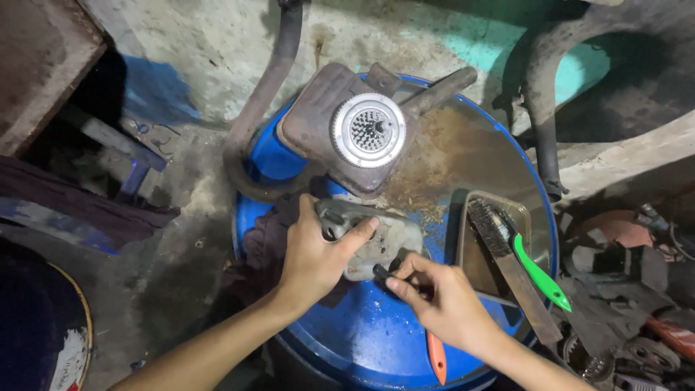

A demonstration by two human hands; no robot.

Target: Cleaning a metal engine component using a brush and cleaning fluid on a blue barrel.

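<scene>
My left hand [316,255] grips a grey, dirty metal engine part [376,237] that rests on the lid of a blue drum [362,333], thumb laid over its top edge. My right hand [439,298] pinches a tool with an orange handle [436,358], its dark tip pressed against the near side of the part. A dark rag [264,242] lies under my left hand.
A rusty muffler with a round silver perforated cap [368,130] sits at the drum's far side. A metal tray [499,242] on the right holds a wire brush, a green-handled brush [539,274] and a flat file. Pipes and scrap parts lie around.
</scene>
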